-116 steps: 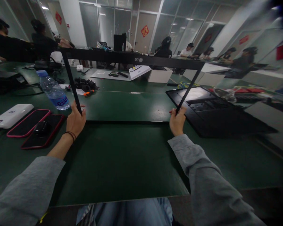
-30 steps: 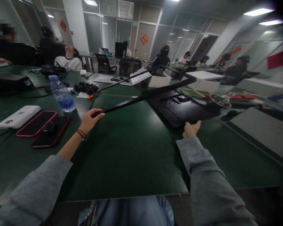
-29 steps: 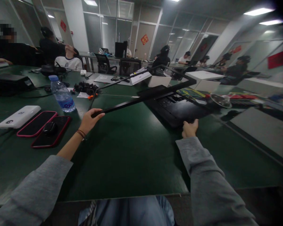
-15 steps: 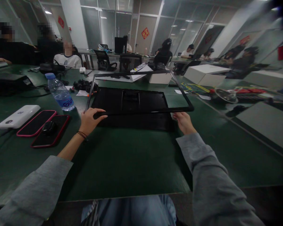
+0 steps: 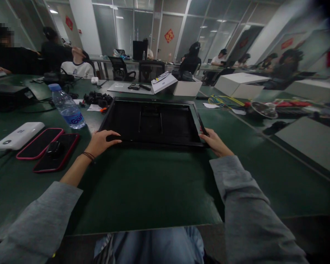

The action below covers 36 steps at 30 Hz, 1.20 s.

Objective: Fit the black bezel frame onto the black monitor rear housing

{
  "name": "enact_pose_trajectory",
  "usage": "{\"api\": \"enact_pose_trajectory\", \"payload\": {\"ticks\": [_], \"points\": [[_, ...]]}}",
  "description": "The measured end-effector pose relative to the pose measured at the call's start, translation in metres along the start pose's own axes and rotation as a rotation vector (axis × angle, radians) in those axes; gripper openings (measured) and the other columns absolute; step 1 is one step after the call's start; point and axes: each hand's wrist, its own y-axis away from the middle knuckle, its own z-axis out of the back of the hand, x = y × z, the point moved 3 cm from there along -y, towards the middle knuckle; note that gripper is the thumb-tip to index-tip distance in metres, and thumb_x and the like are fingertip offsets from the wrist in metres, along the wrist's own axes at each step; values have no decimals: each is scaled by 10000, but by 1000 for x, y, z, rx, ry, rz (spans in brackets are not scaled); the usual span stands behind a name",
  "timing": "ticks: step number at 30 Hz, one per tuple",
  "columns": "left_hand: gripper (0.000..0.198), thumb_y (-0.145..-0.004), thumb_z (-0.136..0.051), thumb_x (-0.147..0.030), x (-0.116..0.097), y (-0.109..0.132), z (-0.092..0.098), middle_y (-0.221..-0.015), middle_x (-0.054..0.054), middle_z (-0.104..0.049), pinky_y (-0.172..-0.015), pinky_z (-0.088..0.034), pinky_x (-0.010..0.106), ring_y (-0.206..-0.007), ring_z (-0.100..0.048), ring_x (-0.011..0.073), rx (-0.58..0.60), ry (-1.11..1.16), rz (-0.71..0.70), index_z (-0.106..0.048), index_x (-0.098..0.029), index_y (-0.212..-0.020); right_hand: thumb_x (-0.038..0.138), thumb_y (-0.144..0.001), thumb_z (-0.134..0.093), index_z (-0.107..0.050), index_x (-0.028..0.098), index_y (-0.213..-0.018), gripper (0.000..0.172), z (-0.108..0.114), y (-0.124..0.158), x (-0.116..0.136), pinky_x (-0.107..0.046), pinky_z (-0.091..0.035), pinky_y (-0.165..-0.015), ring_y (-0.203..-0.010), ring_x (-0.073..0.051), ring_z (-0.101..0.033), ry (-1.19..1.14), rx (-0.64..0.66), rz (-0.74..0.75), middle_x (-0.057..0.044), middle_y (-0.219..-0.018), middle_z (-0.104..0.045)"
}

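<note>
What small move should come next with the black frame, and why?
Probably nudge the frame left: a strip of green table shows between the panel and the frame's right side, so the two look misaligned, and the right hand grips that side.

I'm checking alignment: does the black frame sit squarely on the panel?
Not squarely: green tabletop shows between panel and frame at right.
</note>
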Motion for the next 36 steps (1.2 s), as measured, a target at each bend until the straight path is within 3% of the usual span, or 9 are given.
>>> {"api": "enact_pose_trajectory", "payload": {"ticks": [4,6,9,12,15,18,22,31,36], "points": [[314,-810,-730,-614,6,0,2,-1119,36,-776,-1186,-203,664,-1203,-627,340,72,-70,46,-785,-333,-939,284,-785,-626,-735,180,-1150,395,-17,-2,-2,-555,-404,-1131,-1208,-313,-574,134,25,27,-113,-1110,-714],[354,-839,-685,-636,9,-1,2,-1182,50,-756,-1186,-256,632,-1255,-594,333,77,-47,7,-787,-323,-969,265,-806,-596,-695,165,-1255,470,-23,-2,-2,-547,-416,-1127,-1212,-306,-588,120,14,41,-128,-1189,-706],[485,-894,-621,-611,19,-2,3,-1402,95,-644,-1158,-376,545,-1358,-518,325,-101,-61,33,-725,-272,-1226,260,-813,-588,-595,149,-1391,588,-29,0,-3,-521,-428,-1139,-1259,-288,-599,28,-20,20,-147,-1358,-649],[644,-919,-609,-521,36,-3,3,-1503,174,-545,-1117,-445,486,-1346,-547,329,-256,-119,219,-554,-172,-1457,294,-840,-585,-550,139,-1426,607,-34,3,-5,-525,-424,-1151,-1293,-295,-595,3,-62,-26,-169,-1424,-611],[571,-947,-565,-461,48,-3,1,-1322,165,-686,-1031,-510,432,-1191,-669,314,-150,-147,413,-592,-152,-1426,314,-891,-511,-569,145,-1406,545,-36,7,-1,-530,-426,-1151,-1314,-310,-584,55,-103,-29,-170,-1402,-631],[472,-937,-570,-451,50,-3,4,-1143,109,-772,-983,-530,394,-1134,-705,304,-105,-214,502,-692,-201,-1319,306,-898,-472,-606,138,-1367,516,-36,9,3,-542,-443,-1130,-1272,-339,-609,134,-123,-13,-184,-1332,-672],[481,-921,-578,-459,46,-2,7,-1155,107,-775,-944,-540,369,-1074,-727,282,-136,-236,510,-687,-202,-1313,300,-903,-453,-648,134,-1313,483,-34,7,5,-551,-458,-1108,-1204,-350,-642,208,-127,34,-198,-1266,-702],[550,-984,-411,-551,37,-2,4,-1150,138,-762,-918,-524,450,-1088,-699,361,-44,-382,520,-664,-214,-1337,367,-922,-491,-645,177,-1327,473,-30,8,-2,-527,-499,-1050,-1144,-336,-663,195,-143,51,-158,-1166,-734],[564,-999,-359,-554,32,-2,5,-1158,154,-752,-921,-517,475,-1093,-695,378,-30,-426,525,-615,-229,-1383,303,-923,-476,-629,132,-1334,471,-29,5,-1,-543,-461,-1080,-1171,-353,-640,290,-113,51,-199,-1203,-705]]}}
